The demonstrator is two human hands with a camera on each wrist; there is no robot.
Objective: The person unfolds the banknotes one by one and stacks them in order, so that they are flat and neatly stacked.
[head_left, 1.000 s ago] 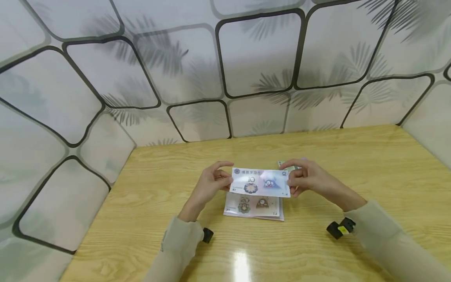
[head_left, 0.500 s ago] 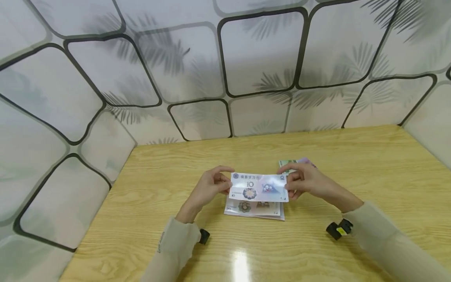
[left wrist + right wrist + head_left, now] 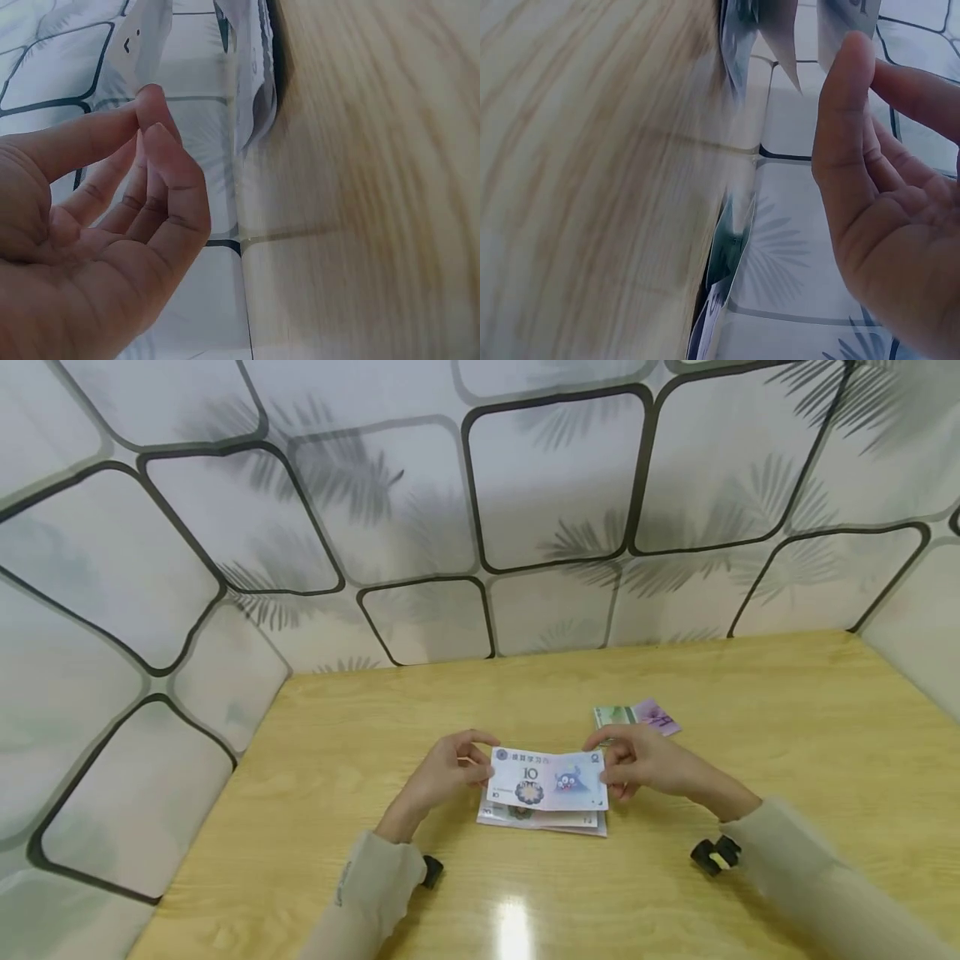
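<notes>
A pale blue-and-white rectangular paper play banknote marked 10 [image 3: 551, 779], printed with a blue cartoon creature, sits just below and right of the centre of the head frame, held by both hands. The left hand [image 3: 444, 772] pinches its left edge between thumb and forefinger; the right hand [image 3: 647, 762] pinches its right edge, the forefinger at the upper right corner.

Directly below it in the frame, partly covered by it, a small stack of pale pinkish paper play banknotes [image 3: 540, 819] lies on the yellow wood-grain table [image 3: 315, 860], its lower edges unevenly aligned. Both wrist views show the held note apart from this stack, raised off the tabletop.

Right of centre, just beyond the right hand, a green-and-white paper note [image 3: 612, 715] and a purple paper note [image 3: 657, 717] lie together, partly hidden by the fingers.

Cream long sleeves [image 3: 382, 870] enter from the lower edge and lower right, with a small black device [image 3: 432, 871] at the left wrist and a black-and-yellow device [image 3: 716, 856] at the right. A whitish wall with dark rounded outlines and grey palm leaves [image 3: 555, 477] fills the upper frame.
</notes>
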